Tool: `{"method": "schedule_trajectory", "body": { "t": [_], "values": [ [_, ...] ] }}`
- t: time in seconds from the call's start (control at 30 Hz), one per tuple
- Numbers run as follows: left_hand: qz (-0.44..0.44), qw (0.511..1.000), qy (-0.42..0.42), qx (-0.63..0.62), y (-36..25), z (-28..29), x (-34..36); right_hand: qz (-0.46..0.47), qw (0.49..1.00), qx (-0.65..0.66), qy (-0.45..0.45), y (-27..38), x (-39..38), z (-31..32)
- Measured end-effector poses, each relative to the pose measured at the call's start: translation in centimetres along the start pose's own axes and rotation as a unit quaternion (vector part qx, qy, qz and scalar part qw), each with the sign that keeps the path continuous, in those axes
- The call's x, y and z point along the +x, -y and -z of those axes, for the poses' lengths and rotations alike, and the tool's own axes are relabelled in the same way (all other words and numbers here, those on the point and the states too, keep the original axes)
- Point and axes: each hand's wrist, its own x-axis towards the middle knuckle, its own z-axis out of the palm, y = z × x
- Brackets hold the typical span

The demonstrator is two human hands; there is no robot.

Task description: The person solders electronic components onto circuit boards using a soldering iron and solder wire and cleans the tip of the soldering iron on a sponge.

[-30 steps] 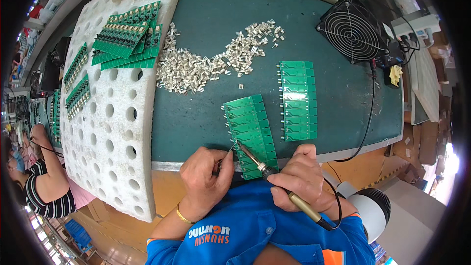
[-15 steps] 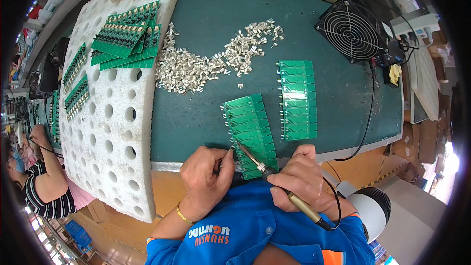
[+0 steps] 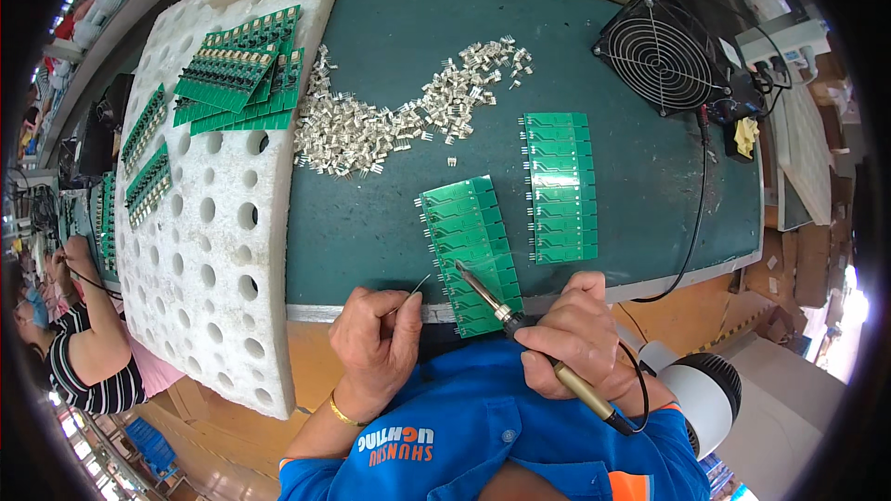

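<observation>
My right hand (image 3: 574, 339) is closed around the handle of a soldering iron (image 3: 486, 296). Its tip is over the near green circuit board panel (image 3: 469, 241), close to the middle; whether it touches cannot be made out. Between thumb and forefinger, my left hand (image 3: 376, 334) pinches a thin solder wire (image 3: 421, 284), its end just left of that panel and apart from the iron. White connectors with pins line the panel's left edge. A second panel (image 3: 562, 187) lies to the right, also with pins along its left side.
Loose white connectors (image 3: 353, 134) are heaped on the green bench mat (image 3: 408, 19). Left stands a holed white foam board (image 3: 200, 306) with stacked populated panels (image 3: 227, 74). A black fan (image 3: 661, 54) is at the back right. Another person (image 3: 88, 343) works at far left.
My left hand has drawn back to the left with the solder wire, away from the iron's tip. The tip has shifted slightly right, off the row of pins.
</observation>
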Motion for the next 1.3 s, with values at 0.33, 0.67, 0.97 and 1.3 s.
{"method": "schedule_trajectory", "body": {
  "t": [0.33,0.67,0.97,1.3],
  "values": [
    [0.025,1.000,0.009,0.003,-0.7,-0.2,0.0,0.011,0.999,0.015,-0.027,-0.3,0.1,-0.9],
    [0.006,1.000,0.003,0.010,-0.5,-0.2,0.1,0.010,1.000,0.015,-0.026,-0.2,0.1,-1.0],
    [-0.004,1.000,0.001,0.010,-0.4,-0.3,0.2,0.004,1.000,0.005,-0.015,0.1,0.3,-0.1],
    [-0.006,1.000,-0.001,0.008,-0.4,-0.3,0.3,0.001,1.000,0.014,-0.011,-0.1,0.4,-0.6]
  ]
}}
